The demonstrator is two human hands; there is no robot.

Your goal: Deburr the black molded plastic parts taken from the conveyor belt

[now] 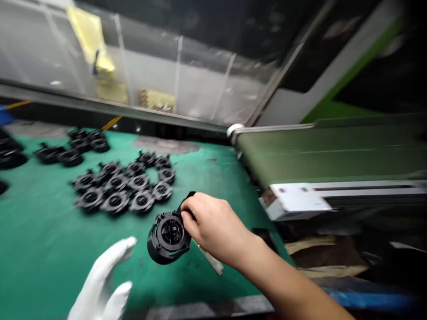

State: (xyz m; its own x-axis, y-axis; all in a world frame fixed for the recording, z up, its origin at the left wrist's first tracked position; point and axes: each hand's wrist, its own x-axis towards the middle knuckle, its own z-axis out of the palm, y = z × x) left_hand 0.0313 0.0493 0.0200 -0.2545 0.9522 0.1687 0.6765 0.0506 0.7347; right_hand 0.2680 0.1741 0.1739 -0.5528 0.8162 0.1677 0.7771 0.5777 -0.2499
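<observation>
Green worktop [207, 178] beside conveyor belt [333, 149]; right hand [213, 224] clamped on black housing [167, 240], gloved left hand [96, 284], fingers apart

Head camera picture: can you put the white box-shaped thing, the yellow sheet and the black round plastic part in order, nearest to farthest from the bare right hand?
1. Black round plastic part: gripped in the bare right hand.
2. White box-shaped thing: to the right, beside the green belt.
3. Yellow sheet: far back, on the left.
</observation>
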